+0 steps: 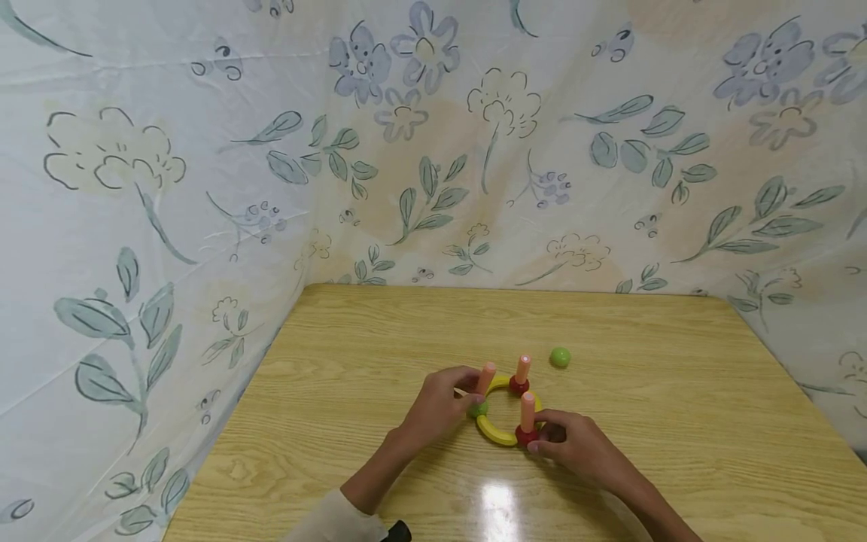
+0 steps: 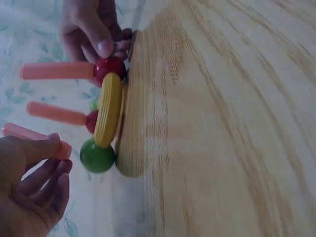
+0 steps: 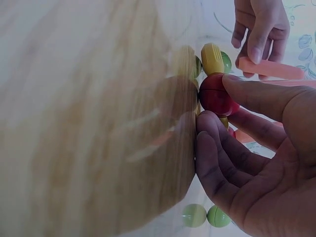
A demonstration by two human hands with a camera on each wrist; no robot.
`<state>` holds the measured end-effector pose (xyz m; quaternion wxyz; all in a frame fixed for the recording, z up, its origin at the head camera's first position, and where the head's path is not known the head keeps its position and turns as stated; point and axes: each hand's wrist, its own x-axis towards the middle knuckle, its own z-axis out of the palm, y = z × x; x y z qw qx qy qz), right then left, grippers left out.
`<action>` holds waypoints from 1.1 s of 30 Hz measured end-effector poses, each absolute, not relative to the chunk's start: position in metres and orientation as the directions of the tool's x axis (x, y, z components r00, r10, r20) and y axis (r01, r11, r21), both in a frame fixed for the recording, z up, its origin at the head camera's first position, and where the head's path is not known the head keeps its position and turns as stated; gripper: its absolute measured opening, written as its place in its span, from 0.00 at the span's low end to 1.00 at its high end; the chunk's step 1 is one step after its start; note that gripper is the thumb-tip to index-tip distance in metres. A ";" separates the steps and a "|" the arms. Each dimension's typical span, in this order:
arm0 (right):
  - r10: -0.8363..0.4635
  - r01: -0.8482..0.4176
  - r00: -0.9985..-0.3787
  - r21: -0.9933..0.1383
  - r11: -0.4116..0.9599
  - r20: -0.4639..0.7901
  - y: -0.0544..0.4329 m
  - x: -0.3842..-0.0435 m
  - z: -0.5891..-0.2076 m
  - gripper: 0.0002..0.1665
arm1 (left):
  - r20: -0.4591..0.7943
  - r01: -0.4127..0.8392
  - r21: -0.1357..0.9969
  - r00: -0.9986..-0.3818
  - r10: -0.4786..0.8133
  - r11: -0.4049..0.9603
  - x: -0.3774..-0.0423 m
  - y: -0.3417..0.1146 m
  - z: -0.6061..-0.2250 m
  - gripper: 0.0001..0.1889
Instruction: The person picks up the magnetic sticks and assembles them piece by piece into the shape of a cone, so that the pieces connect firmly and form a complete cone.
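Note:
A ring of curved yellow pieces (image 1: 497, 432) joined by balls lies on the table. My left hand (image 1: 439, 403) pinches a peach-coloured stick (image 2: 30, 134) by its lower end, just over the ring's green ball (image 2: 97, 156); in the left wrist view the stick's end looks apart from that ball. With thumb and fingers, my right hand (image 1: 579, 444) grips the near red ball (image 3: 216, 94), which carries an upright peach stick (image 1: 527, 412). Another such stick (image 1: 524, 369) stands in the far red ball (image 1: 519, 386). The ring's right side is partly hidden by the near stick and my fingers.
A loose green ball (image 1: 560, 357) rests on the wooden table (image 1: 379, 324) behind the ring. Flower-patterned cloth (image 1: 433, 150) hangs along the table's back and sides. Light glares off the tabletop near the front.

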<state>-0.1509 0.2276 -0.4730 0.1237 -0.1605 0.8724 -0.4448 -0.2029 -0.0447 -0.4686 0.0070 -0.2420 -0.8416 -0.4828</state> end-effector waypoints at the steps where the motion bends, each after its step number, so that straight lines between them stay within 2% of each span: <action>1: -0.388 -0.168 -0.918 -0.815 0.554 -0.075 0.228 -0.151 -0.473 0.22 | 0.244 0.413 0.812 -0.882 0.402 0.413 -0.202 -0.043 -0.468 0.17; 25: -0.401 -0.176 -0.912 -0.799 0.574 -0.086 0.233 -0.156 -0.471 0.22 | 0.214 0.395 0.812 -0.886 0.412 0.429 -0.202 -0.038 -0.473 0.16; 33: -0.291 -0.123 -0.953 -0.771 0.625 -0.085 0.239 -0.161 -0.459 0.23 | 0.217 0.398 0.811 -0.886 0.410 0.430 -0.200 -0.040 -0.473 0.15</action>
